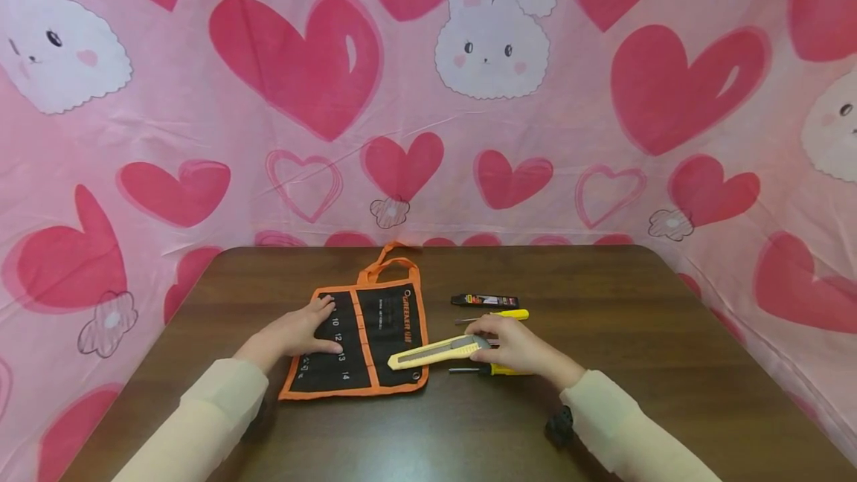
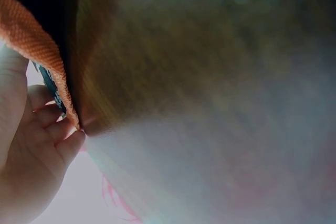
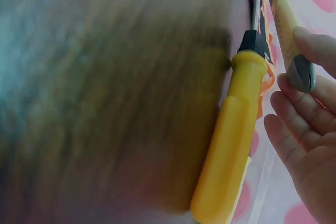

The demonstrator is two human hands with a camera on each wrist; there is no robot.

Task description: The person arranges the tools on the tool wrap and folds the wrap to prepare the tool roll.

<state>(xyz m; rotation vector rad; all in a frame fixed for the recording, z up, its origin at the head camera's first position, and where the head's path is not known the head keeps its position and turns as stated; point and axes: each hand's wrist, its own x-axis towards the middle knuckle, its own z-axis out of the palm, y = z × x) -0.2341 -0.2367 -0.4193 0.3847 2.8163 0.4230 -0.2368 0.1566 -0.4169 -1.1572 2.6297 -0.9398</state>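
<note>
A black tool pouch [image 1: 391, 311] with orange trim and printed numbers lies spread on the table. On its left part rests my left hand [image 1: 301, 332], fingers relaxed and thumb apart; the left wrist view shows fingertips beside the orange edging [image 2: 50, 59]. My right hand [image 1: 515, 348] pinches a pale yellow utility knife [image 1: 431, 353] by its grey end between thumb and fingers. The knife's other end reaches over the pouch's right part. Under and beside this hand lies a yellow-handled screwdriver [image 3: 226, 145], its shaft pointing toward the pouch.
Behind the right hand lie another yellow-handled screwdriver [image 1: 514, 314] and a flat black case with a printed label [image 1: 485, 301]. Orange straps [image 1: 388, 262] extend from the pouch's far edge. The brown table [image 1: 602, 281] meets a pink heart-patterned cloth [image 1: 569, 207] at the back.
</note>
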